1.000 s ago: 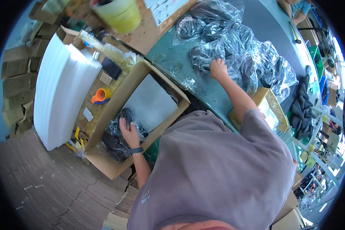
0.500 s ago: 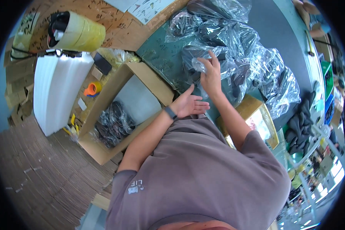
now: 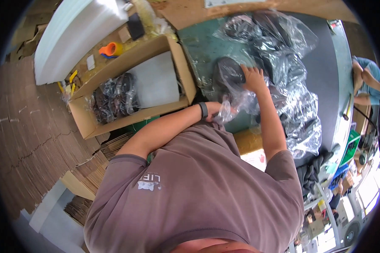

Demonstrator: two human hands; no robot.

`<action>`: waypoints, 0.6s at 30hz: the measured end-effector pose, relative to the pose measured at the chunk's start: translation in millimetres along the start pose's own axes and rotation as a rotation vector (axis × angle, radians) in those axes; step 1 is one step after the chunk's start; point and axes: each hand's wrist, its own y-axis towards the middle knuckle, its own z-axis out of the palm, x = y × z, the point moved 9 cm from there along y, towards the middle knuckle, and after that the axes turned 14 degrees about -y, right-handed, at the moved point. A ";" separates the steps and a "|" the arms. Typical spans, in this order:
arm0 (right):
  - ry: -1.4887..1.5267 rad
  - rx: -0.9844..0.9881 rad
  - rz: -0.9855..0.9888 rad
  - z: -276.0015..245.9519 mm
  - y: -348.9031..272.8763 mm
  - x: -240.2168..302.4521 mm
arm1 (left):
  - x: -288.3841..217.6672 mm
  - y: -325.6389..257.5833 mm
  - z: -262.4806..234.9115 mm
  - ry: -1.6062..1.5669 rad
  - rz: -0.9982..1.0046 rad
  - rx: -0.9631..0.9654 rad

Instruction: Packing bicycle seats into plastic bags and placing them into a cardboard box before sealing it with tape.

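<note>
A dark bundle in a clear plastic bag (image 3: pixel 230 74) lay on the green worktop (image 3: pixel 196 46), glossy and crumpled, at the near edge of a heap of similar bags (image 3: pixel 291 92). My right hand (image 3: pixel 253 78) pressed flat on it, fingers spread; my left hand (image 3: pixel 218 110) pinched the bag's loose end. The slick film could slip or tear under a hard tug. A cardboard box (image 3: pixel 179 71) stood open just beside.

Clear glossy bags (image 3: pixel 283 71) of black items on a green table (image 3: pixel 198 46); brown cardboard box (image 3: pixel 179 69).
</note>
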 end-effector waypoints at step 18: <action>2.250 0.167 0.390 -74.7 -157.0 202.8 | -154.2 -422.1 -303.4 2.141 0.983 -0.999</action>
